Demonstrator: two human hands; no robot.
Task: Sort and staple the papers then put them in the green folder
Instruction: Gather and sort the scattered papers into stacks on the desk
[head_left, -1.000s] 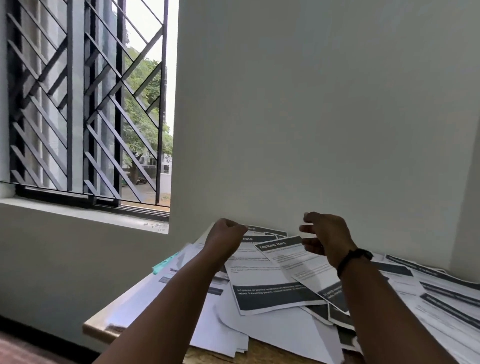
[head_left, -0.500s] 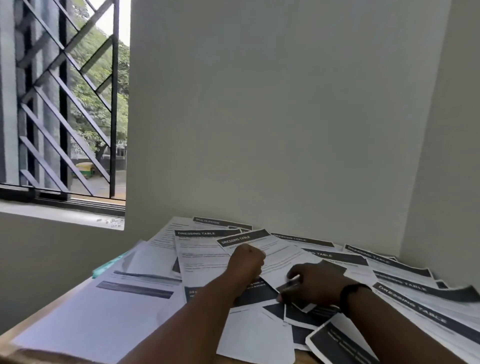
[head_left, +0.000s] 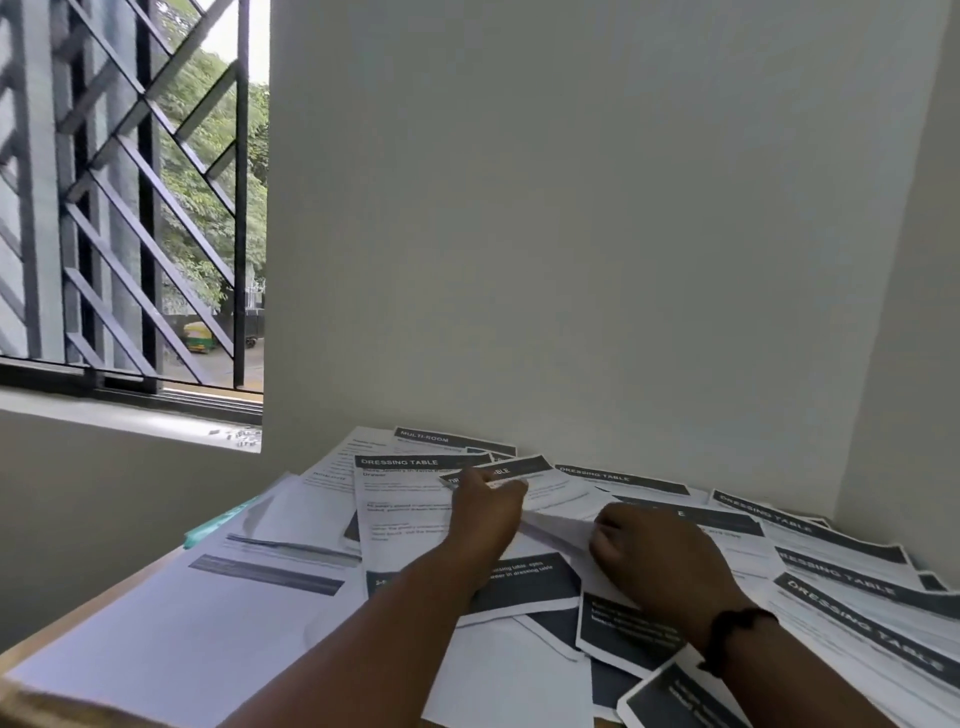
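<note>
Many printed sheets with dark header bars, several reading "DRESSING TABLE", lie overlapping across the table (head_left: 31, 662). My left hand (head_left: 485, 512) has its fingers curled over the top of one loose sheet (head_left: 556, 491) near its header. My right hand (head_left: 657, 558), with a black band on the wrist, pinches the same sheet's raised lower edge. A thin teal-green strip, the green folder (head_left: 218, 522), pokes out from under the papers at the left. No stapler is in view.
The wall rises directly behind the pile, and a side wall closes the corner on the right. A barred window (head_left: 135, 208) with its sill is at the left. A stack of sheets (head_left: 197, 613) covers the table's near left corner.
Both hands came down from the air onto the pile. My left hand then reached farther to the sheet's header, and the sheet's lower edge lifted in my right hand.
</note>
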